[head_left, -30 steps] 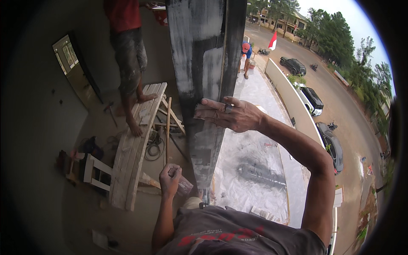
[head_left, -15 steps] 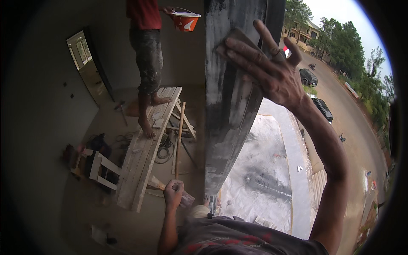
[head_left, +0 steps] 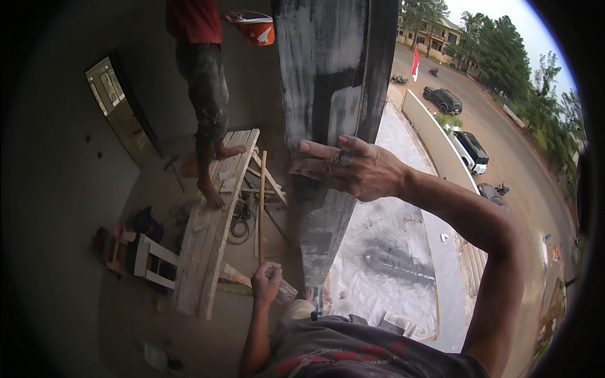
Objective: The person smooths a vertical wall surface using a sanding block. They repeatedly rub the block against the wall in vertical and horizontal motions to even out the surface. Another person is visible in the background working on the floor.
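My right hand (head_left: 359,167) lies flat against a tall post (head_left: 321,110), black with smeared grey-white patches. Its fingers reach across to the post's left edge; a worn brownish sheet, apparently sandpaper, is pressed beneath them and is now almost wholly hidden. Lower down on the left, my left hand (head_left: 267,282) is closed, with a flat pinkish-grey piece (head_left: 287,292) sticking out below the fingers. Behind that hand rises a long wooden stick (head_left: 262,208); whether they touch I cannot tell.
At left, another person (head_left: 205,88) stands barefoot on a plank trestle (head_left: 214,233), holding an orange bucket (head_left: 257,33). Cables (head_left: 241,230) lie under the planks. A dusty white sheet (head_left: 372,277) covers ground at right. Beyond a low wall (head_left: 441,138) are cars and a road.
My right hand has slid down the post, from its upper part to about mid-height. The left hand keeps its closed hold. The view has shifted slightly.
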A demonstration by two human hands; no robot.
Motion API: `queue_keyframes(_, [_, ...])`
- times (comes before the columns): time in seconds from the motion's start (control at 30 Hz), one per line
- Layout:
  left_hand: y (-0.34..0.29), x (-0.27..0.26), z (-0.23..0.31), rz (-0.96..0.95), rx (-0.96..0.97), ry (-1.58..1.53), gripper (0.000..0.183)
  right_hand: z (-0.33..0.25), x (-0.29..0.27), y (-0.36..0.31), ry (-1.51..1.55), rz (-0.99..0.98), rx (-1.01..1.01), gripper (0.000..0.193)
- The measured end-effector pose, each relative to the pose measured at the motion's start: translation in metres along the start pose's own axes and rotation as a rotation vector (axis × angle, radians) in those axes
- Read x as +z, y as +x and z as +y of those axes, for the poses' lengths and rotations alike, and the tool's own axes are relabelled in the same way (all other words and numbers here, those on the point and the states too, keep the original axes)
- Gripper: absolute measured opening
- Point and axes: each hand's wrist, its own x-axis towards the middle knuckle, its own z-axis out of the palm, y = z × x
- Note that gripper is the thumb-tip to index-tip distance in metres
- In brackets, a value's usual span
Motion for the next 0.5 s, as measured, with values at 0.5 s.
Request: queue_keyframes(0.5, [0.0,-0.005,0.002,-0.002,-0.059,0.07,0.012,-0.083,0.031,0.001,-0.098,0.249,0.92,0.049])
